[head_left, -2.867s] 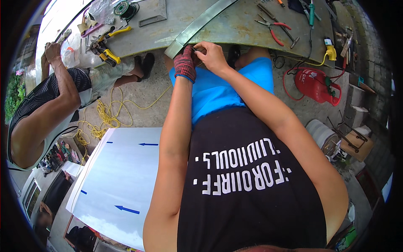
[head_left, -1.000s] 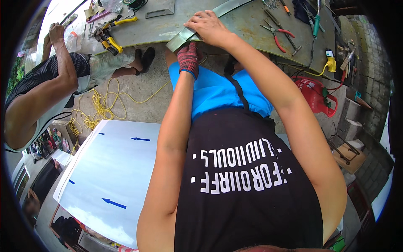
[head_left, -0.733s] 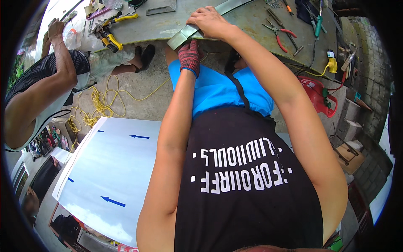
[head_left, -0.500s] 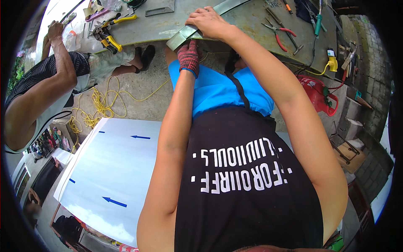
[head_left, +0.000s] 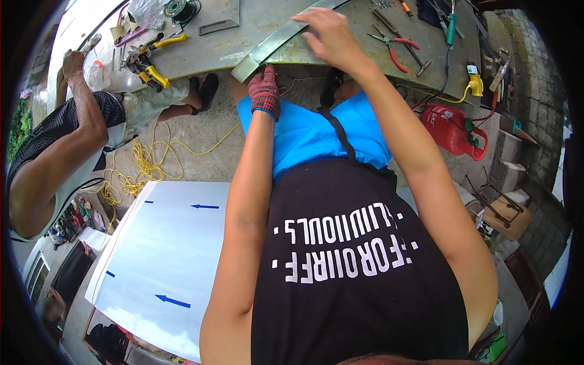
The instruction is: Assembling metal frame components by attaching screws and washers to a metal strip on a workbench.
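Observation:
A long, shiny metal strip (head_left: 267, 48) lies slantwise on the metal worktable, its near end jutting past the front edge. My left hand (head_left: 265, 94), in a red and black checked glove, grips this end from below; its fingertips are partly hidden under the strip. Farther along, my bare right hand (head_left: 336, 39) hovers at the strip with thumb and fingers apart, its fingertips close to the far edge. Whether they touch the metal I cannot tell.
Yellow-handled snips (head_left: 149, 67) lie left on the worktable (head_left: 213, 52), red-handled pliers (head_left: 395, 48) and a soldering iron (head_left: 451, 29) right. A co-worker's arm (head_left: 91, 115) is at left. Yellow cord (head_left: 146, 161) tangles on the floor; a red gas cylinder (head_left: 447, 131) stands right.
My right hand has loosened from the strip near its end and moved right along it, fingers spreading. My left hand stays at the strip's near end.

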Demonstrator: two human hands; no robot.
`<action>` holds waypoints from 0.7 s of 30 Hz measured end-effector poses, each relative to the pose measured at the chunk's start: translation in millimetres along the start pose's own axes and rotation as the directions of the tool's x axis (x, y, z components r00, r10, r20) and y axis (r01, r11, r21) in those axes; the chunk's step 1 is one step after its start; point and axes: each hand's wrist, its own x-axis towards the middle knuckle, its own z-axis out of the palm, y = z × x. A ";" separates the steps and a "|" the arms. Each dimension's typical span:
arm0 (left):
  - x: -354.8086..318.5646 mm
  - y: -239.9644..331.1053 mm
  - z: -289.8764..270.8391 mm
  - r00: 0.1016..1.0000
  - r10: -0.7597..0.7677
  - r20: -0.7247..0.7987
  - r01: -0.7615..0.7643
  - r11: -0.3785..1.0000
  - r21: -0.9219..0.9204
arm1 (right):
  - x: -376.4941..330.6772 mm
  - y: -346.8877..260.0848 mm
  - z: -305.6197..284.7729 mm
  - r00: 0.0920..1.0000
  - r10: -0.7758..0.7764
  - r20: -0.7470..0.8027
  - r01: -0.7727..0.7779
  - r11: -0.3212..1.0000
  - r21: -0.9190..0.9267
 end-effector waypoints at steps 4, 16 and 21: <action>-2.1 1.2 1.4 1.000 0.004 -0.010 -0.004 0.999 -0.035 | -39.8 24.0 -41.9 0.966 0.229 -0.121 -0.224 0.973 0.059; -10.0 7.1 5.6 0.999 0.016 -0.032 -0.017 0.999 -0.038 | -117.7 48.9 -84.6 0.762 0.604 -0.233 -0.599 0.794 0.103; -7.0 3.6 6.1 0.999 0.020 -0.034 -0.020 1.000 0.001 | -116.6 73.7 -108.7 0.741 0.596 -0.311 -0.615 0.787 0.043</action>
